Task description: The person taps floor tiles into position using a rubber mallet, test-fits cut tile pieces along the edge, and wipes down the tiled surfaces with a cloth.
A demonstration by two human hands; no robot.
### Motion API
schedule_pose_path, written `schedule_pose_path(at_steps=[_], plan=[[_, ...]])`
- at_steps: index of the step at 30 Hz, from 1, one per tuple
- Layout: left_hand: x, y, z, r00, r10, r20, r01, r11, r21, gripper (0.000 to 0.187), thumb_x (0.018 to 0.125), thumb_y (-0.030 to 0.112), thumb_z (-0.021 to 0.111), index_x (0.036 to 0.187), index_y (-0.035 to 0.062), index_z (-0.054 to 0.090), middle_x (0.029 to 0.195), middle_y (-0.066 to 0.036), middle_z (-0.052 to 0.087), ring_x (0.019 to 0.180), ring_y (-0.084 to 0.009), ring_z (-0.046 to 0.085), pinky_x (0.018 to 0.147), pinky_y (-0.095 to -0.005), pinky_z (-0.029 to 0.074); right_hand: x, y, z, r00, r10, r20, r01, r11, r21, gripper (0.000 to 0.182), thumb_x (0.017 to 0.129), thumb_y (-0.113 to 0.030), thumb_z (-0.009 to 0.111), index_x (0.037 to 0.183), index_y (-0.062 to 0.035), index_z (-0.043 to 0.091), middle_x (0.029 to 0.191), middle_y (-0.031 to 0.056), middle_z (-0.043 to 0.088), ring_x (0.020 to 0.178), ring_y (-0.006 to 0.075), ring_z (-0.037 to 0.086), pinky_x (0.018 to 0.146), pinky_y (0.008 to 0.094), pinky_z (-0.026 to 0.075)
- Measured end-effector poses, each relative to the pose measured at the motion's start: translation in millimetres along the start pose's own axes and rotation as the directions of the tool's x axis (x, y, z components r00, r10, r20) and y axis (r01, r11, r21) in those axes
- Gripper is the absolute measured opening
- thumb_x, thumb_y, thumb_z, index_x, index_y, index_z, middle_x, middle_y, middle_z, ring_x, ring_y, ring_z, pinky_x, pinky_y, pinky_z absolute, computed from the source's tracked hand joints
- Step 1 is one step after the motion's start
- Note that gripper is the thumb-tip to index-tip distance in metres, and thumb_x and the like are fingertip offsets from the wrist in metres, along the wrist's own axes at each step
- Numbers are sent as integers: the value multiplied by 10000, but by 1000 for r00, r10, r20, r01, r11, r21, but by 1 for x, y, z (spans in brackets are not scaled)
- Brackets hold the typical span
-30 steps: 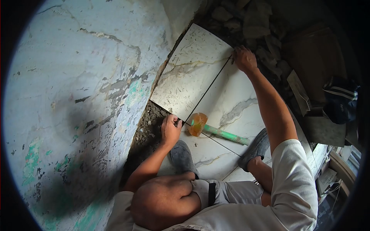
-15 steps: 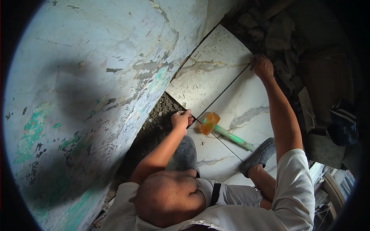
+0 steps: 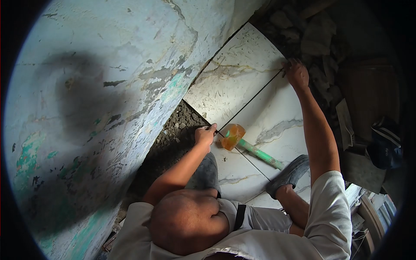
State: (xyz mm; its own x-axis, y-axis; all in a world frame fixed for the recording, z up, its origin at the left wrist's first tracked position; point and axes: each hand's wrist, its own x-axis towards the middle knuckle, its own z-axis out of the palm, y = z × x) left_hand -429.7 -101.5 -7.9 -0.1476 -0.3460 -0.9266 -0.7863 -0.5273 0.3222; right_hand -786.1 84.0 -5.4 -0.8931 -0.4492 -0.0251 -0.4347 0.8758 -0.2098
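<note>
My left hand (image 3: 205, 138) is closed, thumb uppermost, at the near corner of a marbled white tile (image 3: 238, 69) beside the wall. At the far end of the same dark joint line (image 3: 251, 100), my right hand (image 3: 296, 73) has its fingers curled at the tile edge. The thin dark line runs straight between both hands; I cannot tell whether it is a string they hold or only the gap. A mallet with an amber head (image 3: 233, 137) and green handle (image 3: 262, 154) lies on the neighbouring tile, just right of my left hand.
A peeling blue-white wall (image 3: 130, 86) rises on the left. Rough dark mortar or soil (image 3: 173, 128) fills the strip beside it. My dark shoes (image 3: 289, 172) rest near the mallet. Rubble (image 3: 318, 37) lies beyond the tiles, and a dark bag (image 3: 385, 145) sits at the right.
The view has shifted slightly. Both hands stay at the two ends of the joint line, and the mallet lies where it was.
</note>
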Motion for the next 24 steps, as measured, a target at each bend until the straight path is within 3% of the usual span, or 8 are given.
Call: schedule_pose_path(at_steps=[12,19,22,24], plan=[[-2,-4,3,995,98,7,-98,995,10,245,912,235,660,765,56,581,629,7,520,486,-89,425,436,-259,345,4,-1,-5,998,-6,66,6,1000,-10,290,873,-341,618,1014,-91,661,1084,127,639,1017,351,603,835,445,490],[-3,-5,0,998,64,12,-64,998,18,230,914,227,657,788,47,590,631,1,524,486,-89,437,437,-260,352,2,-3,-3,998,4,57,-2,999,-44,289,873,-339,622,1023,-95,655,1080,126,642,1010,352,608,832,447,493],[-13,-3,-2,998,40,52,-38,999,-39,169,906,186,661,845,37,611,661,-4,556,506,-94,479,445,-257,382,0,-6,-2,999,-7,32,10,997,-81,288,876,-334,623,1025,-89,651,1075,131,642,1005,360,610,827,453,498],[-20,-3,-2,997,47,-53,-54,990,-134,102,905,98,631,962,17,610,808,-47,620,630,-124,575,538,-257,478,-1,-7,-2,1000,7,17,-6,997,-77,286,882,-326,618,1019,-77,646,1065,141,642,1003,369,611,823,458,503]])
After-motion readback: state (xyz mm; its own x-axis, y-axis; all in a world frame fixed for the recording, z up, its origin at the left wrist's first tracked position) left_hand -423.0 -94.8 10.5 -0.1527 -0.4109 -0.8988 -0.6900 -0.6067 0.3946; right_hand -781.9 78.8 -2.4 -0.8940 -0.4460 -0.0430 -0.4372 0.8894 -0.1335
